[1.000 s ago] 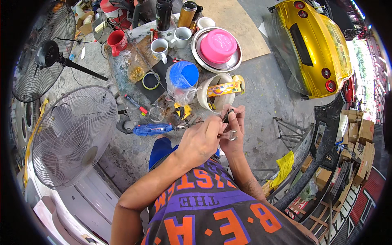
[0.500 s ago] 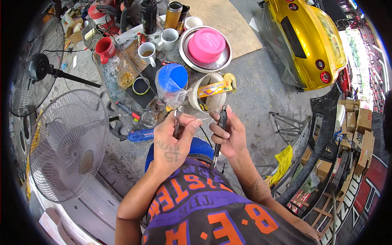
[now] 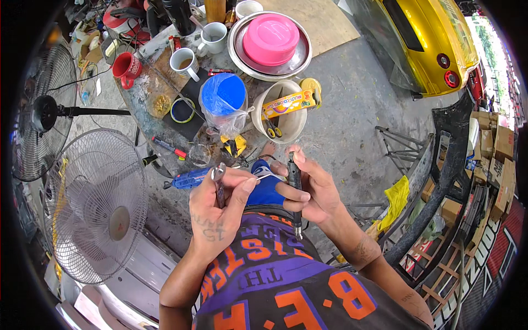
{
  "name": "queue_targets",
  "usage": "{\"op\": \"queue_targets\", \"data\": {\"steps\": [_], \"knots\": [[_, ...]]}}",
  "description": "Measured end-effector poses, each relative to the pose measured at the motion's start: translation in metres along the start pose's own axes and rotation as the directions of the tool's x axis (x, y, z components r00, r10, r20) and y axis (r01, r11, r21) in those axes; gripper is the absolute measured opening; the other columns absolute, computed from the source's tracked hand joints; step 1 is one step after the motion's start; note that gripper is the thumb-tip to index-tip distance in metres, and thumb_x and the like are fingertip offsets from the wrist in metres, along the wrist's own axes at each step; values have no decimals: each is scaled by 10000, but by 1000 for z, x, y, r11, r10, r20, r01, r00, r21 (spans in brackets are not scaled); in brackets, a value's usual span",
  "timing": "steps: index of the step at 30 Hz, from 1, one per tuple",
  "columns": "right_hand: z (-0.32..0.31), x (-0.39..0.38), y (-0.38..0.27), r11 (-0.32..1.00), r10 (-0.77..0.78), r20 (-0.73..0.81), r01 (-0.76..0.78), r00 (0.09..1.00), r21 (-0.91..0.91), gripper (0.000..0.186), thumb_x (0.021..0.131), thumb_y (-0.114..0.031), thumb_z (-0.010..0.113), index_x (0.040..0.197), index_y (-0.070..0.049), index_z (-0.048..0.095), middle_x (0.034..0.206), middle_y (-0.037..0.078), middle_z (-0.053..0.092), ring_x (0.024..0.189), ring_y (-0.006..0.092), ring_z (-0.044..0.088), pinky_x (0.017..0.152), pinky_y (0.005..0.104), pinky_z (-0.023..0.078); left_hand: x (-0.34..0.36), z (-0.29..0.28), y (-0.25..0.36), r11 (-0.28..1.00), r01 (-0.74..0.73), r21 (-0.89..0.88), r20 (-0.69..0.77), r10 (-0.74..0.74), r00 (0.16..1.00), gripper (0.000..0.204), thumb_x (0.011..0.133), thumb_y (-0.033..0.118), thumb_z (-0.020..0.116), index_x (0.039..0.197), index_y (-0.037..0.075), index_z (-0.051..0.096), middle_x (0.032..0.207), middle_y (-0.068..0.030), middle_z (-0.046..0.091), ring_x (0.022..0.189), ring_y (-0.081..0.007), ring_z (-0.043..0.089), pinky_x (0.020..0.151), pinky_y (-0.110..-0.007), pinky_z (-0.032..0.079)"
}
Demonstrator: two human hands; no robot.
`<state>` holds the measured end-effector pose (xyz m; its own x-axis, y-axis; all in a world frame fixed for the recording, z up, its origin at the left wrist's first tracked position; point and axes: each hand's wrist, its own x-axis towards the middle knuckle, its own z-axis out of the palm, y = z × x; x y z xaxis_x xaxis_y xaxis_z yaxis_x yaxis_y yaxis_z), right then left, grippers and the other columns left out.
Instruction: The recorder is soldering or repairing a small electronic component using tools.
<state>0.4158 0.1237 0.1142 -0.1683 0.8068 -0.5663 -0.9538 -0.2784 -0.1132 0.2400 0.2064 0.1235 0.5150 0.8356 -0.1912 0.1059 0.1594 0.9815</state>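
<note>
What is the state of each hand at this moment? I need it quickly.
Left hand: closed on a wrench, apparently also pinching a thin metal rod.
Right hand: closed, holding a black pen-shaped handpiece.

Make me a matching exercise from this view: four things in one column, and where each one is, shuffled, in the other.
Things
1. wrench
2. black pen-shaped tool
3. scissors
4. pink bowl

Places
A. inside the off-white bucket
B. in the right hand
C. on the round metal tray
D. in the left hand

Right pairs: 1-D, 2-B, 3-A, 4-C
</note>
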Motion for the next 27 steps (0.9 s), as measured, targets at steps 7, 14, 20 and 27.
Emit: {"op": "queue_targets", "data": {"steps": [7, 14, 20, 27], "knots": [[-10, -1, 3, 996, 22, 11, -23, 1000, 81, 108, 982, -303, 517, 1081, -264, 502, 962, -15, 472, 519, 27, 340, 405, 159, 196, 5, 3, 13, 998, 61, 8, 102, -61, 993, 36, 907, -2, 610, 909, -9, 575, 960, -119, 655, 838, -117, 610, 735, -233, 480], [-22, 1, 4, 986, 44, 39, -50, 998, 160, 133, 987, -296, 510, 1115, -259, 509, 976, -10, 479, 519, 29, 345, 397, 158, 190, 10, 8, 12, 994, 106, -3, 103, -105, 989, 48, 901, -7, 616, 889, -8, 570, 990, -127, 661, 864, -118, 614, 736, -229, 480], [-36, 0, 1, 983, 38, 19, -40, 999, 181, 149, 983, -308, 524, 1115, -245, 498, 985, -14, 494, 523, 33, 344, 402, 165, 194, 14, 19, -3, 998, 52, 25, 100, -54, 994, 57, 887, -3, 638, 874, -6, 582, 902, -36, 672, 578, 23, 428, 468, -163, 315], [-34, -4, -5, 990, -5, -51, 12, 999, 144, 135, 990, -315, 509, 1105, -243, 500, 983, -23, 548, 523, 38, 346, 406, 173, 190, 19, 36, 3, 995, 81, 59, 154, -89, 984, 41, 893, -16, 620, 890, -18, 579, 954, -93, 665, 743, -62, 530, 618, -209, 405]]}}
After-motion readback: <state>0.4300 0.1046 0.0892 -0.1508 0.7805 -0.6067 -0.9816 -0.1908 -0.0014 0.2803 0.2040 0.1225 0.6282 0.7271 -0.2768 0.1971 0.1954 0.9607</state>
